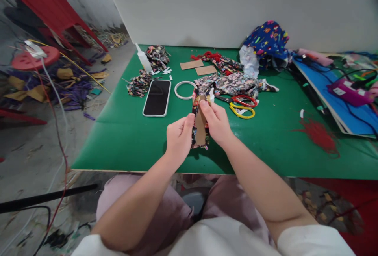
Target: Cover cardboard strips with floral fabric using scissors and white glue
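Between my hands is a strip of brown cardboard with dark floral fabric showing along its sides and lower end. My left hand is closed on the left edge of the fabric, thumb on top. My right hand grips the right side, its thumb pressing on the upper part of the cardboard. Just beyond lies a bunched length of floral cloth. A white ring, perhaps a roll of tape, rests left of the piece. Scissors with red and yellow handles lie to the right.
A phone, a white glue bottle and floral scraps are on the green table's left. Two cardboard pieces lie at the back. Blue patterned cloth, red threads and a blue folder are right.
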`<state>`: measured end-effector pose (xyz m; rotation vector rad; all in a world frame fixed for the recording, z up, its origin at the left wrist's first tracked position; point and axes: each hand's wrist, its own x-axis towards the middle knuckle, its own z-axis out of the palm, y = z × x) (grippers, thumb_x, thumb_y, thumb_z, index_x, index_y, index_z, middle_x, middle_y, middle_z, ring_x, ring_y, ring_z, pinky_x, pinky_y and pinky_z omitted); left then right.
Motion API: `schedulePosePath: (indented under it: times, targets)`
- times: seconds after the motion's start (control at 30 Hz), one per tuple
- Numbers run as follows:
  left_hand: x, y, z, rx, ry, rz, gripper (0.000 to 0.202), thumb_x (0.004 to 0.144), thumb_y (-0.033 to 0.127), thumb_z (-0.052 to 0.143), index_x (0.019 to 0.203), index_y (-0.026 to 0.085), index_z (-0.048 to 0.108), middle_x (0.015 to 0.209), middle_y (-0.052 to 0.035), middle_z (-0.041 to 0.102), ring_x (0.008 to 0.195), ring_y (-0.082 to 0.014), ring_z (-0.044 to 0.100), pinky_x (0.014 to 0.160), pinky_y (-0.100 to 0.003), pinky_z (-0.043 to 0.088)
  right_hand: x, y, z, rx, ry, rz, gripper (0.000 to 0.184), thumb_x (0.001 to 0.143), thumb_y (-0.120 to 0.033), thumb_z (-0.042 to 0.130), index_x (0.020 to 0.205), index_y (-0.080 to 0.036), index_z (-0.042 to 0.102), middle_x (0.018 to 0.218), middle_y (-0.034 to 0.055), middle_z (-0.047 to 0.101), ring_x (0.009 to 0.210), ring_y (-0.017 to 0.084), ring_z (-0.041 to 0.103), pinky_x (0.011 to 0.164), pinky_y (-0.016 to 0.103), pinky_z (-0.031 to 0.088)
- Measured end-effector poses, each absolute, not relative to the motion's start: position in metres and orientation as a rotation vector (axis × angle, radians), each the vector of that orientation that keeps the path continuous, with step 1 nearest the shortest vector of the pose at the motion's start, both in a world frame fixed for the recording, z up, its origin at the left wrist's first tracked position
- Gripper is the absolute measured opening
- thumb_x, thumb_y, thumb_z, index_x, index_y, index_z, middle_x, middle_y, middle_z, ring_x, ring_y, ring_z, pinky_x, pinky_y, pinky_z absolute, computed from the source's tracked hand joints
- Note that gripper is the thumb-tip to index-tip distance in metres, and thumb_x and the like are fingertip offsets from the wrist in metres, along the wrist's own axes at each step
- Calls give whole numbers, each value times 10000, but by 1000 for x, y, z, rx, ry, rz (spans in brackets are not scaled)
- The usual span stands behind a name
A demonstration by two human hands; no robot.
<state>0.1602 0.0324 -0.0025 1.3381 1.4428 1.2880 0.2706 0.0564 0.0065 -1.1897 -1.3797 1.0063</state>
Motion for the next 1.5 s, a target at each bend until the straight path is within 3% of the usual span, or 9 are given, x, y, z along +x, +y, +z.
schedulePosePath:
  times: [0.27, 0.63, 0.87, 1.07, 1.2, 1.5]
  targets:
    - [160, 39, -3, 1169, 1383, 1348, 483, 785, 545, 438, 488, 164, 427, 451, 32, 414, 418, -73, 354, 398, -206, 266, 268, 53, 8, -1162, -1448, 990, 388, 823, -469, 410, 554, -191, 393, 510, -35, 404, 474, 73, 358, 446, 210, 288]
    - [158, 35, -1, 1760, 1631, 1305, 449, 866, 393, 369, 482, 160, 369, 425, 49, 340, 415, -62, 299, 429, -223, 209, 264, 51, 1, -1188, -1553, 776, 334, 853, -369, 381, 571, -190, 382, 483, -51, 385, 440, 63, 357, 448, 219, 272]
    - [151, 38, 5, 1647, 1591, 1319, 472, 868, 438, 327, 481, 173, 279, 429, 46, 300, 412, -65, 266, 402, -224, 198, 264, 51, 3, -1144, -1565, 998, 364, 841, -440, 387, 575, -191, 387, 487, -51, 400, 438, 60, 379, 421, 201, 292]
    - [147, 41, 9, 1568, 1611, 1289, 467, 844, 456, 390, 482, 163, 375, 428, 45, 335, 425, -68, 317, 408, -211, 235, 263, 50, -2, -1072, -1519, 1153, 448, 853, -507, 293, 559, -183, 389, 489, -42, 395, 444, 61, 389, 426, 198, 305]
    - [148, 40, 8, 1611, 1677, 1278, 474, 850, 451, 384, 478, 157, 396, 421, 44, 345, 424, -66, 321, 419, -212, 240, 263, 51, -1, -1145, -1449, 977, 445, 876, -459, 278, 536, -183, 360, 491, -40, 383, 454, 62, 356, 446, 203, 291]
    - [152, 38, 4, 1885, 1738, 1325, 464, 840, 371, 445, 453, 149, 317, 426, 55, 276, 417, -50, 255, 435, -223, 200, 258, 53, -10, -1327, -1697, 495, 339, 886, -345, 302, 756, -184, 571, 579, -6, 538, 490, 91, 444, 499, 218, 304]
